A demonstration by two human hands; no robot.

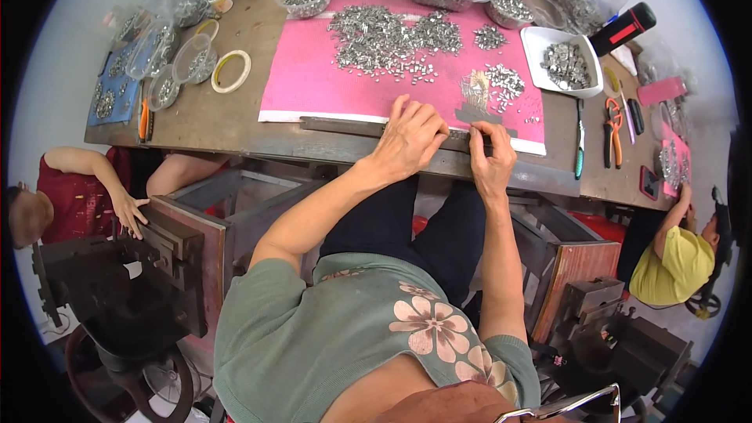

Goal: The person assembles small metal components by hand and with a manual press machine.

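Note:
My left hand (410, 141) is closed at the table's front edge, its fingers bent over a long dark metal bar (338, 126). My right hand (492, 158) sits just beside it at the bar's right end, thumb and fingers pinched together. Whatever is between the fingers of either hand is too small to make out. Both rest at the front of a pink sheet (301, 82). Beyond them lies a broad pile of small silvery metal pieces (368, 39), with a smaller heap (505, 84) to the right. Near my right hand is a worn beige patch (475, 88) with grey strips.
Tubs of metal pieces (445, 1) line the back; a white tray (526, 51) stands right. A tape roll (244, 78) lies left. Orange-handled pliers (615, 129), a green-handled tool (580, 141) and a phone (648, 182) lie right. Co-workers sit on both sides.

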